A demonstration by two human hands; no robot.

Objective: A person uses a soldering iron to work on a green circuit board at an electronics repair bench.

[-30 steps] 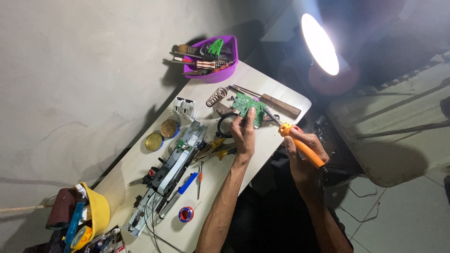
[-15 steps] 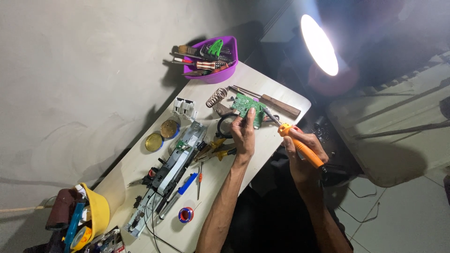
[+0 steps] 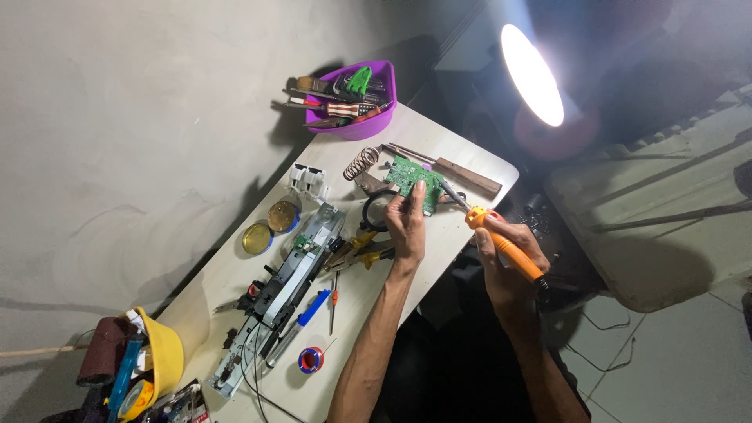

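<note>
Little moved since the earlier frames: left hand (image 3: 406, 227) as before, fingers pinched on green circuit board (image 3: 413, 178), tilted up off white table (image 3: 235, 274) near its far right end; right hand (image 3: 507, 262) likewise unshifted, closed in a fist-like grip round orange soldering iron (image 3: 501, 239), tip laid at the board's right edge. Beside the board: coiled spring stand (image 3: 360, 163), wooden-handled tool (image 3: 462, 174) along the far edge, black ring (image 3: 374, 210) under the left wrist. Purple bowl (image 3: 356, 117) of brushes and tools overhanging the far corner. Mid-table: two round tins (image 3: 270, 227), white plastic part (image 3: 308, 182), yellow-handled pliers (image 3: 362, 249), long dismantled mechanism (image 3: 282, 290), blue-handled tool (image 3: 313, 307), small red-handled screwdriver (image 3: 334, 301). Solder spool (image 3: 310, 360) near the front edge. Yellow container (image 3: 160, 356) of oddments at the near left corner. Bright lamp (image 3: 533, 74) above right. Handling note, as judgement: board best kept steady by its edges, fingers clear of the hot tip; iron held low on the handle, tip applied briefly to one joint only; cable kept clear of the table edge
</note>
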